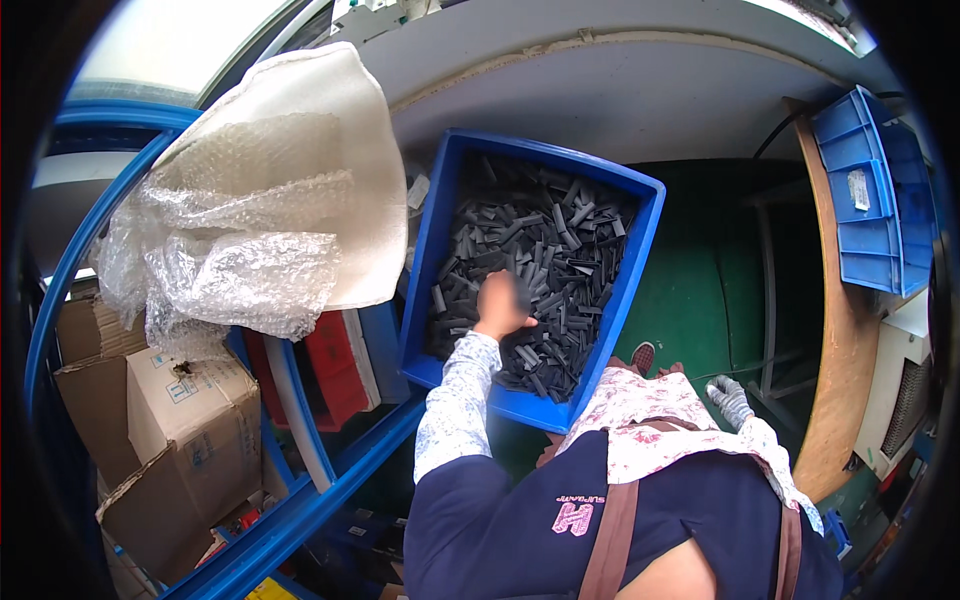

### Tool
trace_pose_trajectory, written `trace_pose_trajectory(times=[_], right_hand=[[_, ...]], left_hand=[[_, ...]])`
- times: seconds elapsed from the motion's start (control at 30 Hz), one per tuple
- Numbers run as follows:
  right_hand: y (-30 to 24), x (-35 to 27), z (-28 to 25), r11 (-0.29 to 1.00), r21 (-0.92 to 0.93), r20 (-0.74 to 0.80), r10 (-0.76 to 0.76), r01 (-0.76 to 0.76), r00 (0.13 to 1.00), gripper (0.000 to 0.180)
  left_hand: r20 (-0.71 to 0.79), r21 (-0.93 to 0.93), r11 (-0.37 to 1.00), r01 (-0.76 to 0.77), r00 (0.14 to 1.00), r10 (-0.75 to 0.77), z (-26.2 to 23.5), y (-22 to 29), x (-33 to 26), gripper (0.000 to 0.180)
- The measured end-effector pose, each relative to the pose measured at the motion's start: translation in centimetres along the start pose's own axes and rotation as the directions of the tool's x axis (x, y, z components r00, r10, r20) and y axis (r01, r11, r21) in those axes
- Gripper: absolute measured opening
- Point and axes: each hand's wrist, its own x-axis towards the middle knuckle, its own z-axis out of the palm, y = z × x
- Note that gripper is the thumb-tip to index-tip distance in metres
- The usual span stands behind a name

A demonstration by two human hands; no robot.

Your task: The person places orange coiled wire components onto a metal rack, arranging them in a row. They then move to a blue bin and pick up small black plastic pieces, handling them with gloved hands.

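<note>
A deep blue plastic bin (535, 408) stands before me, tilted in view and filled with loose, short dark grey and black strip-like pieces (575, 290). My left hand (500, 303) reaches in over its left side and rests among them. Its thumb sticks out to the right. Blur covers the other fingers, so a piece in their grip cannot be made out. Beyond the bin's lower right corner, my right hand (730, 400), in a grey striped glove, hangs beside my flowered apron (660, 410). Its fingers look loosely extended, with nothing visible in them.
A white foam sheet and bubble wrap (250, 270) hang over a blue metal frame (370, 455) at the left. Below are an open cardboard box (190, 430) and a red crate (335, 370). Blue bins (870, 200) stand on the right by a wooden board (825, 400), above green floor (700, 280).
</note>
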Motion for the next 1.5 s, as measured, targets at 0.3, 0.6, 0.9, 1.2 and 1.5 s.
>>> trace_pose_trajectory(times=[0.3, 0.6, 0.9, 1.2, 1.5], right_hand=[[1.5, 0.6, -2.1, 0.998, -0.042, -0.055, 0.039, -0.041, 0.998, 0.014], [1.5, -0.7, -1.1, 0.998, -0.057, -0.045, 0.029, -0.032, 0.999, 0.014], [0.3, -1.3, 0.7, 0.999, 0.026, -0.041, 0.021, -0.020, 0.999, 0.013], [1.0, -1.0, 1.4, 0.993, -0.116, -0.083, -0.031, 0.021, 0.996, 0.012], [-3.6, -1.6, 1.1, 0.950, -0.311, -0.064, -0.058, 0.036, 0.996, 0.016]], left_hand=[[0.086, 0.331, 0.940, 0.079, 0.990, -0.113, 1.9, 2.2, 0.6, 0.122], [-0.091, -0.033, 0.998, 0.056, 0.994, -0.059, 4.9, 2.9, -2.4, 0.099], [-0.002, 0.022, 0.989, 0.149, 0.989, -0.149, 6.1, 5.3, -1.5, 0.108], [0.077, -0.012, 0.999, 0.051, 0.996, -0.050, 5.7, 2.8, -1.1, 0.089], [0.108, -0.009, 0.990, 0.139, 0.985, -0.137, 6.7, 0.2, -1.1, 0.055]])
